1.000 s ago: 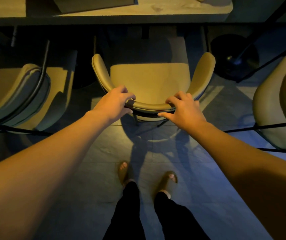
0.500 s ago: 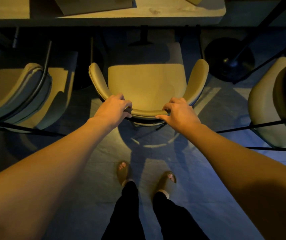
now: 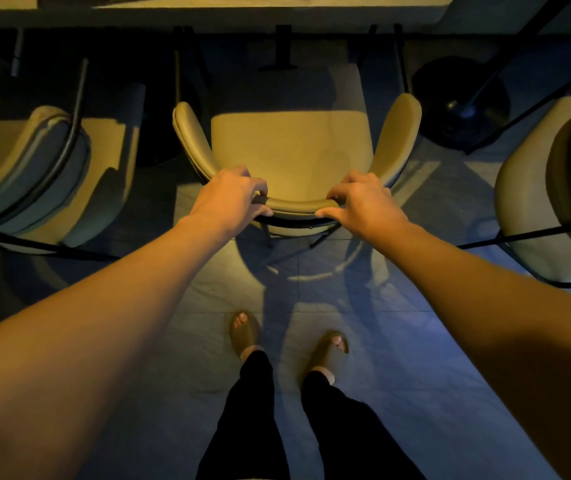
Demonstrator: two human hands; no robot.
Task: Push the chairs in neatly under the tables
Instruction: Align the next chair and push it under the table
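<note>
A tan padded armchair (image 3: 291, 150) with a curved backrest stands in front of me, facing the wooden table (image 3: 277, 13) at the top of the view. The front of its seat lies in the table's shadow. My left hand (image 3: 230, 197) grips the left part of the backrest rim, fingers curled over the top and thumb behind. My right hand (image 3: 363, 200) grips the right part of the same rim. A short stretch of backrest shows between the two hands.
A second tan chair (image 3: 34, 174) stands close on the left, a third (image 3: 550, 202) on the right edge. A round black table base (image 3: 460, 105) sits on the floor at the right. My sandalled feet (image 3: 246, 334) stand on grey tiles behind the chair.
The chair and both hands sit lower in the view, further from the table edge, and the chair's arms have shifted slightly left. Both hands keep their hold on the backrest.
</note>
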